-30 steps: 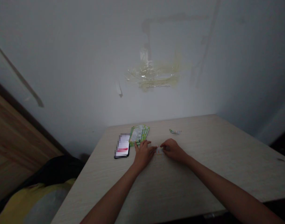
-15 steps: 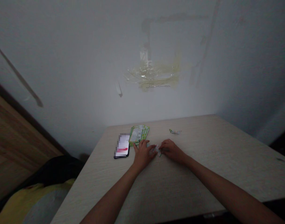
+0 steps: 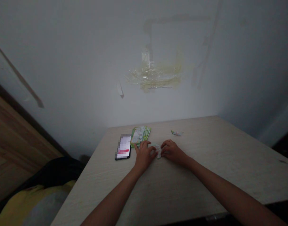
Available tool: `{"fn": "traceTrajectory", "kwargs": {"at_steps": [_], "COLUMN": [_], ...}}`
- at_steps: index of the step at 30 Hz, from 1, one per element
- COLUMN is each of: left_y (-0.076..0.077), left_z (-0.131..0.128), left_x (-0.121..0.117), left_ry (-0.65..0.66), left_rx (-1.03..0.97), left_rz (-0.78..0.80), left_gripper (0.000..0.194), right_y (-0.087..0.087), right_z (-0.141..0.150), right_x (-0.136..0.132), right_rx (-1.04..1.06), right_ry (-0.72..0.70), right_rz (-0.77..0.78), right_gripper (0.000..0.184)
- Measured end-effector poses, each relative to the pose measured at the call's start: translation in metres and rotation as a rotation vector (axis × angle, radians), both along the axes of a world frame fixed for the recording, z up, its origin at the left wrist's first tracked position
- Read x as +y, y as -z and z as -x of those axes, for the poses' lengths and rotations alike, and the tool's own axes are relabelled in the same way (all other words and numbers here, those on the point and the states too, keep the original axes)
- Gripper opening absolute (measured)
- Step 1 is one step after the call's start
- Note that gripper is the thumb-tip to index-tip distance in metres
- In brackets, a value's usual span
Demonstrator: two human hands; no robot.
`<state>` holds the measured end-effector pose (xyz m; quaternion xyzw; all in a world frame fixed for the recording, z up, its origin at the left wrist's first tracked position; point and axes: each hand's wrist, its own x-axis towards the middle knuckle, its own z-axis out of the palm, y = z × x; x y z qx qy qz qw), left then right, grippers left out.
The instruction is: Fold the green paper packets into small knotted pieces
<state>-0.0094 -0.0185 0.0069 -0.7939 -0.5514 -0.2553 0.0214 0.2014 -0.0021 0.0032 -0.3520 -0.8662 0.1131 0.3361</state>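
Stretching right across the back is the pale wall point(image 3: 87, 62), and below it comes the wood-grain table point(image 3: 193, 194), its far edge meeting that wall. Over on the left, a wooden panel point(image 3: 7, 131) slants into view, with yellow-and-grey fabric point(image 3: 16, 201) low in the corner. Up on the wall, look at that glossy patch of clear tape point(image 3: 155, 77), wrinkled and yellowed!

Now to the hands. The left hand point(image 3: 144, 155) lies palm down with its fingers spread, the outer ones at the near edge of the stack, thumb and forefinger at the work. The right hand point(image 3: 173, 152) faces it, fingers curled and bunched narrow. Whether either one truly pinches, I cannot tell.

Here's that fanned stack of green-and-white printed packets point(image 3: 139, 135), lying flat, some corners poking out on the right; packets or cards, it's hard to call, and any contents are hidden. Just beside it, on its left, sits the phone point(image 3: 123, 150), face up, screen lit, a red-pink band across the blurred display.

And the centre of it all: the small whitish piece point(image 3: 158, 151), on the table between the two sets of fingertips, partly covered. Its visible long axis runs from far to near, the far end leaning slightly left; which end is its front, I cannot say. Beyond the right hand, one narrow crumpled scrap point(image 3: 177, 133) lies sideways, green at its left tip.
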Motion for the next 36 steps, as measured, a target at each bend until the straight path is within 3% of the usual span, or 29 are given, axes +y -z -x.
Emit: {"fn": "traceTrajectory", "kwargs": {"at_steps": [6,12,25,36], "left_y": [0.001,0.001,-0.002,-0.002], "left_z": [0.0,0.002,0.001,0.001], "left_x": [0.001,0.003,0.003,0.002], "left_ry": [0.017,0.027,0.014,0.007], "left_rx": [-0.038,-0.024,0.007,0.015], "left_rz": [0.052,0.185,0.178,0.161], "left_gripper": [0.014,0.027,0.034,0.03], "right_y": [-0.002,-0.004,0.002,0.002], "right_z": [0.004,0.007,0.011,0.009], "right_x": [-0.003,-0.005,0.003,0.004], "right_rx": [-0.027,-0.043,-0.015,-0.014], "right_ry": [0.01,0.108,0.183,0.155], "right_rz": [0.022,0.103,0.163,0.184], "right_gripper": [0.006,0.006,0.01,0.007]}}
